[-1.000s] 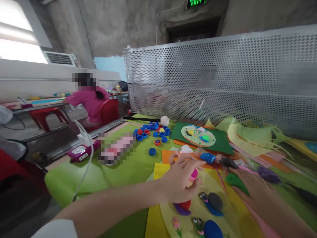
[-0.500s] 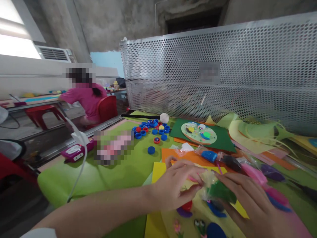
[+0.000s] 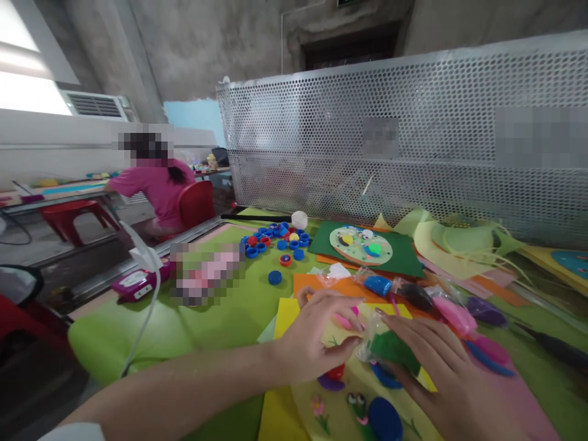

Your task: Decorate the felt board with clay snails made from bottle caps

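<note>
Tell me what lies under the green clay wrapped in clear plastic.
A curved blue piece shows partly beneath the wrapped green clay, on the pale yellow round sheet. Whatever the clay and the bare right hand cover cannot be seen.

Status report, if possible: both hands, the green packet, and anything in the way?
Right hand holds green packet. Left hand at its clear plastic end, pinch unclear. Decorated round sheet beneath; nothing visibly blocking the hands.

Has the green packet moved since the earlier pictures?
Yes: judged against the lone blue cap, the green packet has moved left in the view, toward the cap.
</note>
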A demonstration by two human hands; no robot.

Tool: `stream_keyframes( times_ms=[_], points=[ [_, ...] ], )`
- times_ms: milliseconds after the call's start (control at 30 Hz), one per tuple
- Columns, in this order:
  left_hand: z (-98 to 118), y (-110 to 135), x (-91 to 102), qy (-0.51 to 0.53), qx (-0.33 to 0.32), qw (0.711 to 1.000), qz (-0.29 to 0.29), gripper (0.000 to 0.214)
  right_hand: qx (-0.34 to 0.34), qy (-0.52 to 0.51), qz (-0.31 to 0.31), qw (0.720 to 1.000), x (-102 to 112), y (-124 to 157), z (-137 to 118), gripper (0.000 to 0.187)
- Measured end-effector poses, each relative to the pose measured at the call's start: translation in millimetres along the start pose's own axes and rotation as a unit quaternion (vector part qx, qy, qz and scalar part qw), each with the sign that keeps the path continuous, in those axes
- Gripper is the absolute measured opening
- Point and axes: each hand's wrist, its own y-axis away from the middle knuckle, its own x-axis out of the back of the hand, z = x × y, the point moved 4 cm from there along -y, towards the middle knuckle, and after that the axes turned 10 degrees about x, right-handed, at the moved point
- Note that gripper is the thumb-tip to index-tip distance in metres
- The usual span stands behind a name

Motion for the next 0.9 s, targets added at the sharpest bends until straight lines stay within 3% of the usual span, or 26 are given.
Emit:
stream_keyframes(
  times_ms=[267, 600, 733, 833, 900],
  points=[
    [0.7, 1.9, -1.4, -0.014, -0.004, 1.0, -0.019, 0.028, -0.003, -0.002, -0.05, 0.999, -5.4, 3.7, -1.2, 0.031],
    [-2.2, 4.1, -6.5, -0.023, 0.017, 0.999, -0.015, 0.045, 0.051, -0.001, -0.049, 0.997, -3.4, 3.3, -1.6, 0.029],
    [-4.8, 4.5, -4.9, -0.024, 0.013, 1.0, -0.005, 0.044, 0.04, -0.009, -0.055, 0.998, -4.0, 3.9, -0.1, 0.033],
    [6.7, -5.0, 6.7, -0.017, -0.014, 1.0, 0.005, 0.04, 0.0, -0.018, -0.031, 0.999, -1.8, 2.7, 2.8, 0.031],
    [26.8, -6.8, 18.3, -0.001, -0.074, 0.997, 0.021, 0.041, -0.019, -0.023, -0.024, 0.999, -0.1, 1.6, 4.4, 0.032]
  ],
)
